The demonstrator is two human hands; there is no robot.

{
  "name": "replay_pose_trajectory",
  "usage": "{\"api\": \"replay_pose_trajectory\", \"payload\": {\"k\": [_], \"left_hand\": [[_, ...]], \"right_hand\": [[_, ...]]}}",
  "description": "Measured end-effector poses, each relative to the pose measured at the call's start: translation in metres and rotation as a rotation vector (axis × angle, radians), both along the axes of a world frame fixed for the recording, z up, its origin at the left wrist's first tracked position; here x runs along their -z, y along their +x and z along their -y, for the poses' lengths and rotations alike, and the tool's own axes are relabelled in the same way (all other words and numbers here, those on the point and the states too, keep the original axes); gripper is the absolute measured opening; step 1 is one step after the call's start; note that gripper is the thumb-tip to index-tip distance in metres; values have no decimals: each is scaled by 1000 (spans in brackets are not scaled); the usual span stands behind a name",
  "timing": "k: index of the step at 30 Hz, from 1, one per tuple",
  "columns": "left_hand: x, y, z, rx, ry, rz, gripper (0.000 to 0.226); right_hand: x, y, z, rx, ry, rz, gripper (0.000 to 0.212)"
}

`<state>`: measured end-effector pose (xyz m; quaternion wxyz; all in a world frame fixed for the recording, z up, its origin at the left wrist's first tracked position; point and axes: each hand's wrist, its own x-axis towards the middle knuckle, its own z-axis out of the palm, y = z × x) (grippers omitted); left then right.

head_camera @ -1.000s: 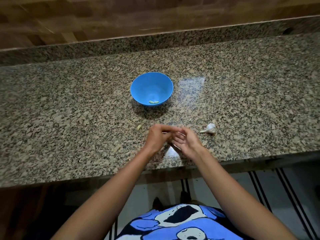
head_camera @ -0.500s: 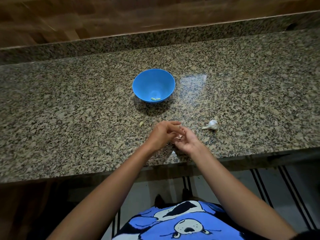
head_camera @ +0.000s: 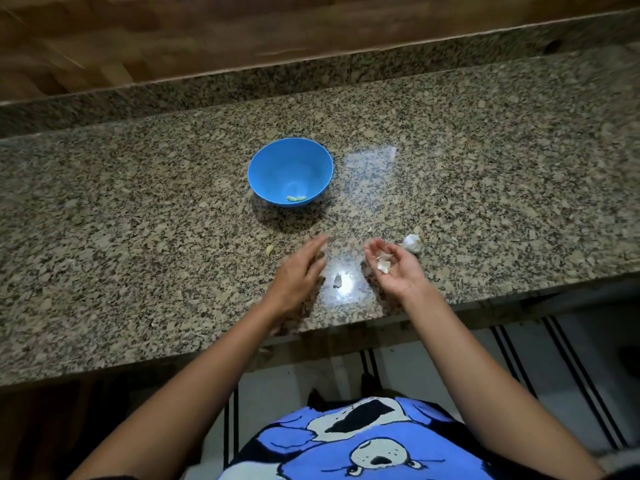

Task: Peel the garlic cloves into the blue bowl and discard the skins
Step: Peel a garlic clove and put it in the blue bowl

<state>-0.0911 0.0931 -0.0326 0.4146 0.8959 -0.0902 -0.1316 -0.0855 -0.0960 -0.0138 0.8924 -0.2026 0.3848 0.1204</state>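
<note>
The blue bowl (head_camera: pixel 273 161) stands mid-counter with two peeled cloves (head_camera: pixel 296 198) at its bottom. My left hand (head_camera: pixel 298 271) stretches forward over the counter, blurred, fingers straight, with nothing seen in it. My right hand (head_camera: pixel 398 271) is turned palm up with its fingers curled round white garlic skins (head_camera: pixel 382 262). A small skin scrap (head_camera: pixel 337 280) lies on the counter between my hands. The garlic bulb (head_camera: pixel 412 243) sits just beyond my right hand. One loose clove (head_camera: pixel 269 250) lies left of my left hand.
The granite counter (head_camera: pixel 502 188) runs the full width, with a raised granite ledge and a wooden wall behind. Its front edge is just below my wrists. Striped floor and my blue printed shirt show beneath.
My hands were joined together working on a clove; now they have parted. The left hand has moved forward and left with fingers straightened, and the right has turned palm up holding skins. A scrap lies between them.
</note>
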Motion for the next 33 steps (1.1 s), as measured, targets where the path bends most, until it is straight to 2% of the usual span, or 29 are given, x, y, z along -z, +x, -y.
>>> {"api": "replay_pose_trajectory", "payload": {"k": [3, 9, 11, 15, 17, 19, 21, 23, 25, 27, 31, 33], "left_hand": [[20, -16, 2, 183, 258, 21, 62], [24, -15, 6, 620, 305, 279, 41], [26, -18, -11, 621, 278, 348, 36], [23, -27, -46, 533, 317, 622, 22], [17, -33, -49, 246, 267, 519, 15], [5, -36, -48, -330, 43, 212, 14], [-7, -39, -57, -873, -445, -136, 17], [-15, -51, -82, -1188, -985, -276, 16], [-17, -80, -110, -1392, -1280, -221, 18], [-18, -120, -136, -1548, -1426, -113, 19], [-13, -216, -185, -1837, -1503, 160, 29], [-10, -247, -194, -1939, -1501, 219, 34]], "right_hand": [[2, -4, 17, 50, -36, 3, 20], [1, -6, 8, 24, -63, -2, 22], [1, -5, -1, -6, -58, -8, 22], [-4, -3, -24, -81, -32, -12, 26], [-7, -3, -41, -147, -29, -10, 24], [-9, -1, -65, -241, 9, -1, 25], [-9, 1, -98, -376, 32, 4, 27], [-10, -2, -141, -523, 52, 23, 30], [-8, -13, -185, -685, 60, 33, 35], [-3, -34, -228, -843, 81, 19, 38], [18, -107, -316, -1187, 112, -34, 39], [26, -135, -338, -1310, 103, -59, 31]]}}
